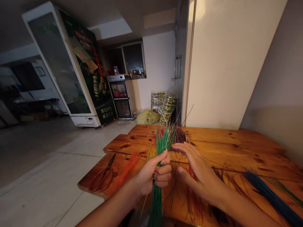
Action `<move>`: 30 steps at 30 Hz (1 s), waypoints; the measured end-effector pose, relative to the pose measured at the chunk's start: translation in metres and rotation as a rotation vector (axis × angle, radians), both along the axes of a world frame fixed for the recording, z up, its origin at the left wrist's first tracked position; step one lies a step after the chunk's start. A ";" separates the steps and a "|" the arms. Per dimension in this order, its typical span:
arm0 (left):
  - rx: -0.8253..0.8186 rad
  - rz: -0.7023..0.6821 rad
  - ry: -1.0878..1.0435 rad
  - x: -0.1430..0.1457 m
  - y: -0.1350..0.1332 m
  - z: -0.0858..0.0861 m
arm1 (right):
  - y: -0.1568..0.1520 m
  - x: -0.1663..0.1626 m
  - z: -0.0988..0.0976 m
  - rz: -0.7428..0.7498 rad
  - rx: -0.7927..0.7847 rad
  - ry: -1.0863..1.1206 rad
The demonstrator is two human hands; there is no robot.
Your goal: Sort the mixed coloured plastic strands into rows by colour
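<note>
My left hand (158, 173) is wrapped round a bundle of green strands (156, 201), held upright over the near side of the wooden table (213, 145). The strands fan out above the fist, with a few yellowish ones among them. Just right of the bundle, my right hand (196, 170) hovers with thumb and fingers apart, holding nothing. Red strands (194, 205) lie on the table beneath it. Behind the fist are dark purple strands (181, 134) and some yellow strands (151, 153), partly hidden by the green bundle.
Scissors (104, 176) and orange strands (127, 168) lie at the table's left. Blue strands (270, 192) lie at the right. Beyond the table stand a tall display fridge (78, 116), a small cabinet (121, 97) and a yellowish bag (148, 117) on the floor.
</note>
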State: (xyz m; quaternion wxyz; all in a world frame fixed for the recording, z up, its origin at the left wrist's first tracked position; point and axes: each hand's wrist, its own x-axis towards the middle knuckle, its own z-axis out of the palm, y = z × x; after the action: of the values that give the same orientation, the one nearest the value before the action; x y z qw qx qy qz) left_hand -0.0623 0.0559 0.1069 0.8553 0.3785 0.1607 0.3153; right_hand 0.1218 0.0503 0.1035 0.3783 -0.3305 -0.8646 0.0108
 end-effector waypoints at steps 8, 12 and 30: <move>0.041 0.025 0.097 0.003 0.005 -0.006 | 0.004 -0.022 -0.023 0.099 -0.466 0.319; 0.038 0.006 0.168 0.001 0.005 -0.012 | 0.011 -0.023 -0.032 0.115 -0.710 0.474; -0.008 0.372 0.116 -0.035 0.027 -0.044 | 0.204 0.037 -0.054 -0.276 -0.769 0.616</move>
State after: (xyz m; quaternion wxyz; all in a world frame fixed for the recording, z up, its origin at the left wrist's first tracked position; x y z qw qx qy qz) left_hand -0.0973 0.0826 0.0630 0.7730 0.3564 0.2781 0.4452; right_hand 0.1584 0.2542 0.0497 0.4647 -0.5383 -0.5947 0.3749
